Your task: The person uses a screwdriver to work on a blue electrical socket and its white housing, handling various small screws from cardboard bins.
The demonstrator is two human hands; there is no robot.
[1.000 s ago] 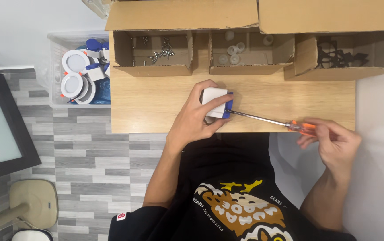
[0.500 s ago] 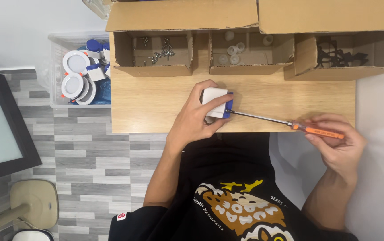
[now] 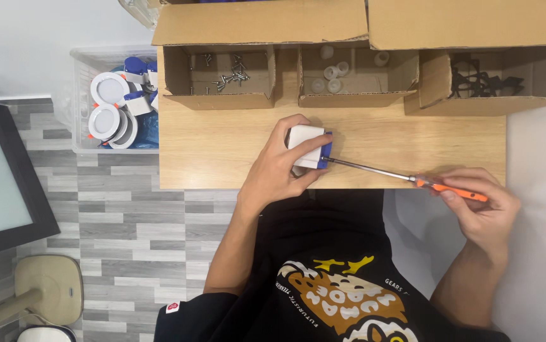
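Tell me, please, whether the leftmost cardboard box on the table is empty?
Not empty: the leftmost cardboard box is open-topped, with a few small dark screws scattered across its bottom.

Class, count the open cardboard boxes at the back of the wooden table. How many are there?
3: the left box holds screws, the middle box small white parts, the right box black parts. Others may be hidden beyond the flaps above.

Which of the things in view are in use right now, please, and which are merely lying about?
In use:
left hand gripping white box
right hand holding screwdriver, tip at the box's blue end

Lying about:
screws
white caps
black parts
round lamps in bin
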